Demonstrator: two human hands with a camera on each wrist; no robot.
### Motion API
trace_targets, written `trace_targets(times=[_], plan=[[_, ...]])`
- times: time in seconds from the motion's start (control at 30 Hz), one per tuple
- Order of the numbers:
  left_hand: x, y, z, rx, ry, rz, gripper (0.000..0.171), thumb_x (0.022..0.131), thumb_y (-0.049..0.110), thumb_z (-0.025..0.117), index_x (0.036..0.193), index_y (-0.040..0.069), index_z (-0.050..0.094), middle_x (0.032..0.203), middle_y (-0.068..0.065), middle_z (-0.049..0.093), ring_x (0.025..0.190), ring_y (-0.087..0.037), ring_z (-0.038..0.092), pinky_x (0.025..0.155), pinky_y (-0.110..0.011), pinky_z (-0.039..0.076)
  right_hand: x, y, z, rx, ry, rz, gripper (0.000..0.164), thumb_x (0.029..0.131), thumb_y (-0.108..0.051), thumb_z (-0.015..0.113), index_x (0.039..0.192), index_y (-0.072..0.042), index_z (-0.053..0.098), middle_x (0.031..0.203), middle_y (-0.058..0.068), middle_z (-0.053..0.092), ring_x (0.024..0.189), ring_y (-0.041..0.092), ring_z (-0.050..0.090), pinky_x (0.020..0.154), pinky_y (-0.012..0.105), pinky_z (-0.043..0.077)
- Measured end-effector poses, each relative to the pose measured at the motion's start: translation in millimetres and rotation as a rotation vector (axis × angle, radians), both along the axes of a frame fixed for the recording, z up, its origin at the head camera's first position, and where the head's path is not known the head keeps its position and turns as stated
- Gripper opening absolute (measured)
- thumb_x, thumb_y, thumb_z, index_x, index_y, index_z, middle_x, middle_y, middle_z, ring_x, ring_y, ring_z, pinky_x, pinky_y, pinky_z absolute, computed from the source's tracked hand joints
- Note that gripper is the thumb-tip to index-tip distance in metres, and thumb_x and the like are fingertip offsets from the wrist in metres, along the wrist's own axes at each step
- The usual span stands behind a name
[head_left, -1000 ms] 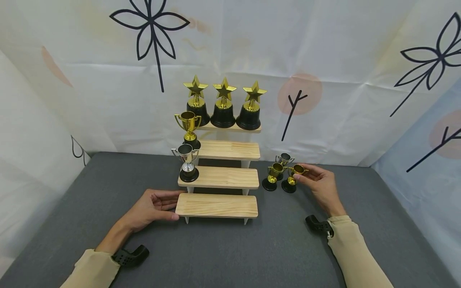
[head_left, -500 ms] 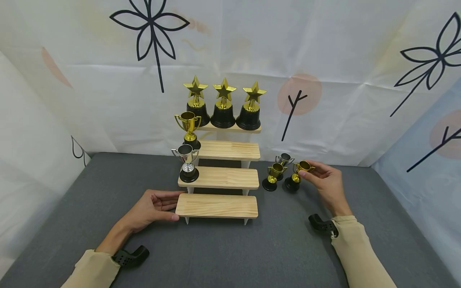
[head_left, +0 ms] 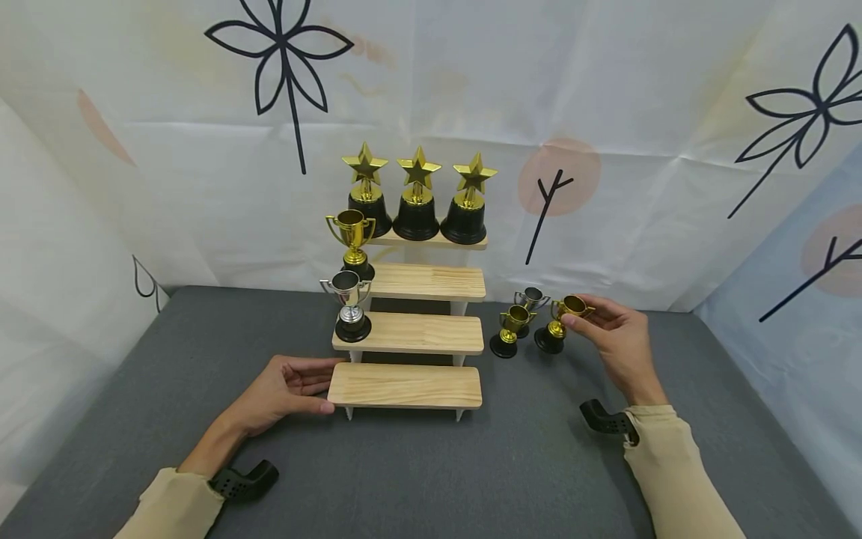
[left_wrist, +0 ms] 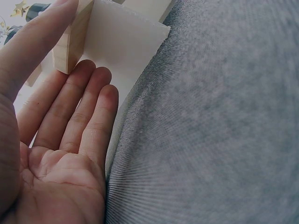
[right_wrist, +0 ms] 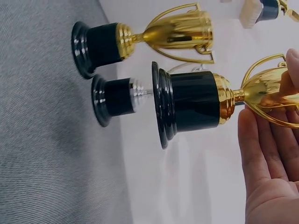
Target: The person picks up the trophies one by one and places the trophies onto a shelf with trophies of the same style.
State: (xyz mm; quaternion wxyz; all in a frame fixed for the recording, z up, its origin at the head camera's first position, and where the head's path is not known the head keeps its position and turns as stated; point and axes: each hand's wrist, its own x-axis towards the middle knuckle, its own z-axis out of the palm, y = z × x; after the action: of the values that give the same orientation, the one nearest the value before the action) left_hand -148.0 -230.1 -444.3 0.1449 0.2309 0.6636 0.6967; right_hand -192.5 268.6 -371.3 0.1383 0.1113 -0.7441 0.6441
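Observation:
My right hand (head_left: 616, 337) pinches the cup of a small gold trophy (head_left: 549, 342) with a black base. In the right wrist view this trophy's base (right_wrist: 196, 100) hangs off the grey table. Beside it stand another gold trophy (head_left: 515, 320) and a silver trophy (head_left: 533, 296), partly hidden behind. Along the left end of a wooden stepped display stand (head_left: 404, 385), my left hand (head_left: 283, 397) rests at the lowest step. Its fingers (left_wrist: 60, 112) lie nearly straight in the left wrist view, touching the wood.
Three gold star trophies (head_left: 417, 213) line the stand's top step. A gold cup trophy (head_left: 353, 228) stands at the left of the step below, and a silver cup trophy (head_left: 349, 299) on the one under that. A patterned white cloth (head_left: 640, 187) hangs behind the grey table (head_left: 512, 464).
The right hand has lifted the gold trophy slightly and drawn it right, away from the two trophies beside it. The left hand stays at the stand.

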Motion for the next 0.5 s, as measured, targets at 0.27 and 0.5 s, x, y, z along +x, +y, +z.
trace_targets(times=[0.27,0.5], plan=[[-0.5,-0.6,-1.3,0.010,-0.001,-0.002,0.073,0.079,-0.011,0.080,0.139,-0.024,0.042,0.138,-0.028,0.057,0.121,-0.020,0.063,0.100,-0.035,0.054,3.3,-3.6,7.7,-0.079,0.007,0.031,0.040,0.088,0.008,0.075,0.126,0.010,0.066,0.108,-0.002,0.075,0.099,0.009,0.071,0.082,0.020,0.060],[-0.5,-0.9,-1.0,-0.010,-0.007,0.009,0.073,0.079,-0.010,0.081,0.140,-0.022,0.043,0.138,-0.033,0.054,0.120,-0.019,0.064,0.099,-0.035,0.054,4.4,-6.0,10.3,-0.084,0.014,0.025,0.039,0.087,0.008,0.076,0.125,0.010,0.066,0.107,-0.001,0.075,0.098,0.010,0.072,0.082,0.020,0.060]])
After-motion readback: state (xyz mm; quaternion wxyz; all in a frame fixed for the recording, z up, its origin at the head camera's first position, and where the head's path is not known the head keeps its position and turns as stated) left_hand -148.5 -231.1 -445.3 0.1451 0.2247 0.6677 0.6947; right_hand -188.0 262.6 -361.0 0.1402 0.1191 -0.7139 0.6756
